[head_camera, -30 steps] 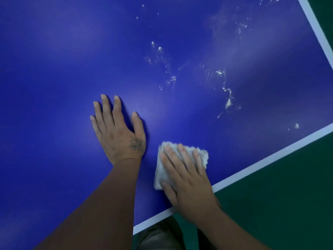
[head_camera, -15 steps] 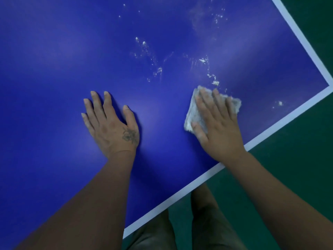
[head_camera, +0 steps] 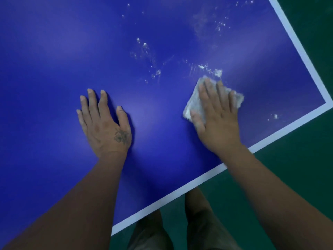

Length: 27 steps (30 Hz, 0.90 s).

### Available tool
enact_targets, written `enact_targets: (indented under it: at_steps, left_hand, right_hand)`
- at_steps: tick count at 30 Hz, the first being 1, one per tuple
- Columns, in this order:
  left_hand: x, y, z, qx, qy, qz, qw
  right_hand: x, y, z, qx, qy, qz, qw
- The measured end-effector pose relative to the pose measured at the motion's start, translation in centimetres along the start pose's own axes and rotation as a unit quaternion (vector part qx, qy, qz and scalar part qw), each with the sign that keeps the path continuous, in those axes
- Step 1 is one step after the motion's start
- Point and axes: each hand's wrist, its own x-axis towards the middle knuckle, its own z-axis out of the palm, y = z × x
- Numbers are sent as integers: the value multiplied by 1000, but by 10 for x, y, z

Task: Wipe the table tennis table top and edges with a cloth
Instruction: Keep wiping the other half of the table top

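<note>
Right hand flat on a crumpled white cloth [head_camera: 193,103] near the corner of the glossy blue table tennis table top [head_camera: 54,69].

The right hand [head_camera: 218,120] presses the cloth with straight, spread fingers and grips nothing. The cloth is rumpled and greyish-white, its frayed edges showing past the thumb and little finger, just below white powdery smears [head_camera: 218,73]. The left hand [head_camera: 104,123] lies palm-down on bare blue surface, fingers apart. A white border stripe [head_camera: 297,123] runs nearby, with dark green floor [head_camera: 288,177] beyond it.
</note>
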Motion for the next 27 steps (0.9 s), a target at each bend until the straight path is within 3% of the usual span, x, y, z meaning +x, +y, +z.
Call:
enact_targets:
  at_steps: [5, 10, 16, 23, 25, 27]
  left_hand:
    - [0, 3, -1, -10, 10, 1, 1000]
    - [2, 5, -2, -12, 1, -4, 1000]
    - [4, 7, -4, -21, -7, -9, 1000]
    - [4, 5, -2, -30, -6, -5, 1000]
    - [4, 4, -2, -30, -3, -4, 1000]
    - [4, 4, -1, -29, -2, -5, 1000]
  right_hand:
    - [-64, -28, 9, 21, -37, -78, 996]
    - [0, -36, 9, 32, -30, -175, 984]
    - [73, -57, 14, 25, 5, -72, 997]
    - [40, -61, 17, 30, -19, -275, 961]
    - [70, -57, 18, 41, 5, -257, 966]
    - [98, -56, 16, 35, 22, -180, 983]
